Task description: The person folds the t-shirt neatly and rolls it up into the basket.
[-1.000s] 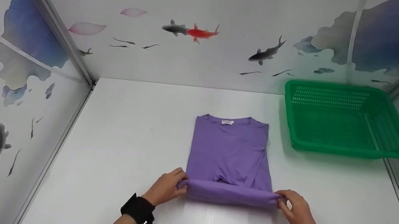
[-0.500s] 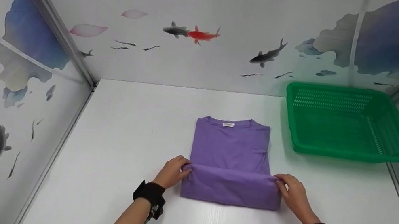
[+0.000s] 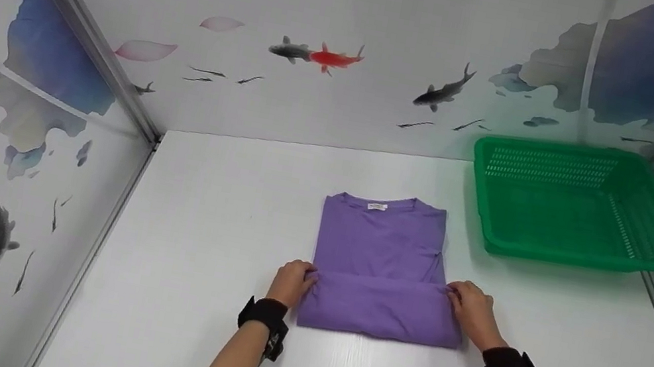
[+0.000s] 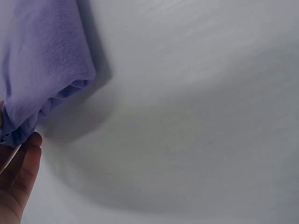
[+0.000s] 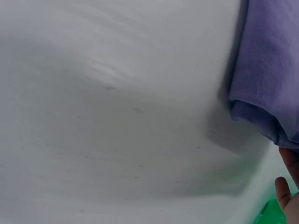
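Observation:
A purple T-shirt point(image 3: 380, 247) lies on the white table, collar and white label toward the back wall, its lower part folded up in a band across the front. My left hand point(image 3: 290, 283) pinches the left end of the band's upper edge. At the right end of that same edge, my right hand point(image 3: 474, 312) pinches the cloth. The left wrist view shows the layered corner of the shirt point(image 4: 51, 56) between thumb and fingers point(image 4: 29, 170). In the right wrist view the shirt's folded side point(image 5: 268, 70) reaches the fingers at the frame's right edge.
A green plastic basket point(image 3: 576, 221) with perforated walls stands at the back right of the white table point(image 3: 212, 224). Printed panels with fish and petals enclose the table at the back point(image 3: 373, 111) and on both sides.
Both hands have moved away from the person, carrying the rolled lower edge up over the shirt. The narrow fold has become a wide flat band, and the hands have shifted slightly since half a second ago.

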### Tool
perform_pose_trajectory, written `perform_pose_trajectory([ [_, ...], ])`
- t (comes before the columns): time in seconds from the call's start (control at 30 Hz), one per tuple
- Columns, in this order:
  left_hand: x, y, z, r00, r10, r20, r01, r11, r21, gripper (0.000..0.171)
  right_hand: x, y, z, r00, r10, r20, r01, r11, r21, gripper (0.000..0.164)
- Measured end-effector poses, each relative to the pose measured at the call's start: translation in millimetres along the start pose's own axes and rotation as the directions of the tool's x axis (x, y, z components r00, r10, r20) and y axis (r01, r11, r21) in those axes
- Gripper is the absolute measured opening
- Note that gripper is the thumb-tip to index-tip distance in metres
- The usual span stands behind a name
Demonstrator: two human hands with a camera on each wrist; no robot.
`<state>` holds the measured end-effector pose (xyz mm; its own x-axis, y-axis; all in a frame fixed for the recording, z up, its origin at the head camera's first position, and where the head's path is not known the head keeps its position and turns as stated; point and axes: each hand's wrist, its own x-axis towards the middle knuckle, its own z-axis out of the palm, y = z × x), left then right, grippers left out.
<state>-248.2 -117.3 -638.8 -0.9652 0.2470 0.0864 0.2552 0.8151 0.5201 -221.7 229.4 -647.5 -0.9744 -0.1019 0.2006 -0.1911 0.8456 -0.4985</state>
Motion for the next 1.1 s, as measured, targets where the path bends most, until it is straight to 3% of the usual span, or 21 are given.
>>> perform_pose_trajectory([
  [0.13,0.4,2.6,9.0,0.998,-0.004,-0.061,0.009,0.997,0.082,0.014,-1.1,0.7,5.8,1.0,-0.025,-0.018,0.023,0.995,-0.097,0.009],
  [0.3,1.4,6.8,14.0,0.994,-0.021,-0.109,0.035,0.991,0.127,0.011,0.5,-3.8,7.9,0.999,0.023,0.024,-0.018,0.986,-0.164,0.008],
  [0.47,0.7,5.7,13.9,0.99,-0.009,-0.143,0.03,0.989,0.146,0.011,3.2,-7.9,6.5,0.997,0.068,0.043,-0.061,0.986,-0.154,0.01],
  [0.67,-10.5,4.4,8.7,0.977,0.026,-0.21,0.004,0.99,0.143,0.017,-3.8,-7.9,-0.5,0.996,0.088,0.015,-0.086,0.993,-0.084,0.016],
  [0.9,-33.7,2.6,2.5,0.963,0.157,-0.22,-0.119,0.977,0.177,0.015,-29.6,-11.6,-12.5,0.997,-0.03,-0.069,0.028,0.999,-0.036,0.019],
  [1.0,-47.2,0.8,3.6,0.94,0.25,-0.233,-0.209,0.96,0.188,0.013,-45.5,-15.0,-13.3,0.99,-0.096,-0.106,0.091,0.995,-0.049,0.019],
  [1.1,-60.5,0.7,6.3,0.906,0.343,-0.249,-0.298,0.933,0.2,0.014,-62.0,-17.9,-11.5,0.978,-0.161,-0.129,0.153,0.986,-0.071,0.02],
])
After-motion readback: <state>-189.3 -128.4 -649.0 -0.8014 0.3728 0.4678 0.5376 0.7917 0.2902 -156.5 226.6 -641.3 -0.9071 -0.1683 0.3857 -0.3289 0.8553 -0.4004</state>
